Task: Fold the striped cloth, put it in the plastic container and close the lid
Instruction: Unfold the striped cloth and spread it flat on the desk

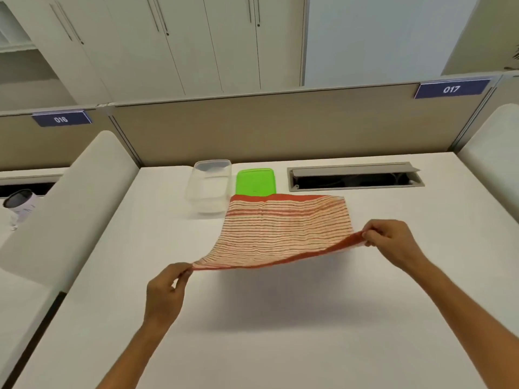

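Observation:
The striped cloth (283, 231), cream with red stripes and a red border, is lifted at its near edge above the white desk while its far edge lies on the desk. My left hand (165, 290) pinches the near left corner. My right hand (393, 242) pinches the near right corner. Behind the cloth to the left, the clear plastic container (209, 186) stands open and holds nothing. Its green lid (255, 181) lies flat beside it on the right, and the cloth's far edge covers the lid's near side.
A cable slot (355, 178) with a raised flap is set into the desk at the back right. A beige partition (252, 130) closes off the back. White padded dividers stand at the left (70, 206) and right (494, 153). A small round device (21, 203) sits on the neighbouring desk.

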